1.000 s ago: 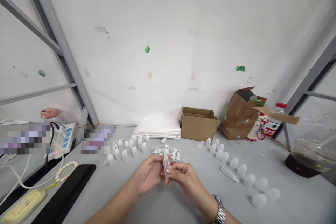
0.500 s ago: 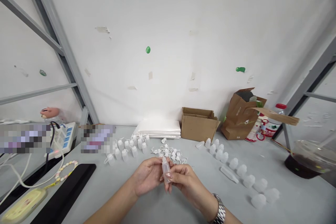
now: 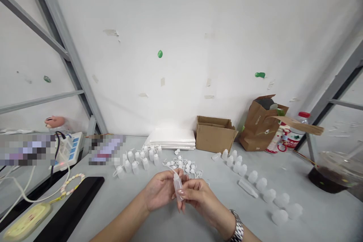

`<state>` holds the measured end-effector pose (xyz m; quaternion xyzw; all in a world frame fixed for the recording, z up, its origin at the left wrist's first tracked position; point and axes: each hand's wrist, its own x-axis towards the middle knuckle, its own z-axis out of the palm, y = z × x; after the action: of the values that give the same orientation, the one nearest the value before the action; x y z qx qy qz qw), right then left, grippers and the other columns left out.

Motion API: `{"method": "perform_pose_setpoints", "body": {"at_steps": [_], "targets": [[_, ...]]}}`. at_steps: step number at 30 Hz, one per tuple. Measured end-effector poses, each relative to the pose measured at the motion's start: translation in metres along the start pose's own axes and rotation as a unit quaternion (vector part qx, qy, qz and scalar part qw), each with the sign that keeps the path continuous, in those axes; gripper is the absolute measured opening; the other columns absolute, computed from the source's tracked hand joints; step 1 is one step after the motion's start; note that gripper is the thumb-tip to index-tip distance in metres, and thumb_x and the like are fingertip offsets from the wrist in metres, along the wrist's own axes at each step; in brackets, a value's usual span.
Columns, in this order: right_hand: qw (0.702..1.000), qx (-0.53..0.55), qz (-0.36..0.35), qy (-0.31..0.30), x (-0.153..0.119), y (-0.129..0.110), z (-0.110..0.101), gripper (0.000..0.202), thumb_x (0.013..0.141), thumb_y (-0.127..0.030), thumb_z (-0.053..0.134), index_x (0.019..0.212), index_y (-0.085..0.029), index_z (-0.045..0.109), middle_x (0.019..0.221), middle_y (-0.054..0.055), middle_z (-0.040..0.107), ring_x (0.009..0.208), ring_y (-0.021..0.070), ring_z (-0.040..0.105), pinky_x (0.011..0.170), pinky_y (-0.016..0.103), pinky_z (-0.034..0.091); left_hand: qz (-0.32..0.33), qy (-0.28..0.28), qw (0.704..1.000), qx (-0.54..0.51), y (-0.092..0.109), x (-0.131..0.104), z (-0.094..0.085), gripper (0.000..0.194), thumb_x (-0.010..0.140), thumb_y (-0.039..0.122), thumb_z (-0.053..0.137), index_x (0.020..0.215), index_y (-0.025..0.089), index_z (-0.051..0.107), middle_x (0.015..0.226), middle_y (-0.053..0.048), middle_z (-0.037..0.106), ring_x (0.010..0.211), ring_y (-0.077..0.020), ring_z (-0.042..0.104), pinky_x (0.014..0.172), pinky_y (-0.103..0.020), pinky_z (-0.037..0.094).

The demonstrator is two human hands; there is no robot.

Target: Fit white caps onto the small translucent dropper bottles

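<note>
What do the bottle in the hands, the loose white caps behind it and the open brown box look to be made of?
Held bottle: probably plastic; its wall is milky and translucent.
Loose white caps: likely plastic too, opaque and smooth-looking, though they are too small in view to be sure.
Open brown box: cardboard by its look, matte, with stiff flat panels and uneven flap edges.

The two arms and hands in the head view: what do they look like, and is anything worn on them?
They are a person's arms, with no sleeves in view. The left hand and right hand are ungloved. The right wrist wears a silver-coloured linked metal band; the left wrist shows nothing worn.
</note>
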<state>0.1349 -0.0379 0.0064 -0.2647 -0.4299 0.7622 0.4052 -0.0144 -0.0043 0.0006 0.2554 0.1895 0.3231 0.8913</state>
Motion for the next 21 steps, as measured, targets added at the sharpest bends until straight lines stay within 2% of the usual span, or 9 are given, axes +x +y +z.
{"method": "perform_pose_setpoints", "body": {"at_steps": [8, 13, 17, 19, 21], "targets": [[0.999, -0.020, -0.009, 0.024, 0.001, -0.002, 0.001, 0.022, 0.064, -0.031, 0.072, 0.055, -0.012, 0.066, 0.051, 0.002, 0.064, 0.046, 0.0104, 0.055, 0.053, 0.023, 0.041, 0.056, 0.018, 0.995, 0.076, 0.000, -0.003, 0.009, 0.012, 0.071, 0.016, 0.044, 0.065, 0.016, 0.055, 0.082, -0.005, 0.059, 0.072, -0.0178, 0.056, 0.055, -0.026, 0.039], [0.995, -0.079, -0.043, 0.033, 0.003, -0.002, 0.000, 0.026, 0.064, -0.037, 0.071, 0.056, -0.013, 0.066, 0.053, 0.002, 0.064, 0.048, 0.0110, 0.055, 0.055, 0.024, 0.042, 0.102, 0.028, 0.989, 0.106, 0.003, -0.006, 0.009, 0.021, 0.070, 0.021, 0.042, 0.065, 0.013, 0.060, 0.090, -0.009, 0.060, 0.088, -0.0225, 0.053, 0.068, -0.032, 0.041], [0.985, -0.123, -0.072, 0.093, 0.005, 0.002, -0.003, 0.027, 0.062, -0.040, 0.072, 0.060, -0.014, 0.065, 0.055, 0.001, 0.064, 0.050, 0.0124, 0.056, 0.056, 0.026, 0.044, 0.136, 0.027, 0.980, 0.145, 0.003, -0.006, 0.011, 0.022, 0.066, 0.019, 0.048, 0.079, 0.012, 0.065, 0.097, -0.011, 0.058, 0.078, -0.0225, 0.054, 0.060, -0.033, 0.042], [0.972, -0.165, -0.096, 0.136, 0.005, 0.005, -0.003, 0.026, 0.062, -0.039, 0.072, 0.061, -0.015, 0.064, 0.056, 0.001, 0.063, 0.053, 0.0135, 0.056, 0.057, 0.026, 0.044, 0.148, 0.035, 0.972, 0.176, 0.001, -0.006, 0.013, 0.015, 0.066, 0.019, 0.056, 0.078, 0.014, 0.064, 0.100, -0.010, 0.057, 0.075, -0.0214, 0.055, 0.056, -0.030, 0.041], [0.950, -0.224, -0.136, 0.170, 0.003, 0.008, -0.002, 0.022, 0.066, -0.037, 0.071, 0.064, -0.016, 0.063, 0.059, 0.001, 0.063, 0.059, 0.0147, 0.056, 0.061, 0.027, 0.044, 0.167, 0.059, 0.963, 0.205, -0.001, -0.007, 0.014, 0.011, 0.063, 0.018, 0.066, 0.073, 0.016, 0.063, 0.101, -0.008, 0.056, 0.081, -0.0223, 0.055, 0.058, -0.028, 0.040]]}}
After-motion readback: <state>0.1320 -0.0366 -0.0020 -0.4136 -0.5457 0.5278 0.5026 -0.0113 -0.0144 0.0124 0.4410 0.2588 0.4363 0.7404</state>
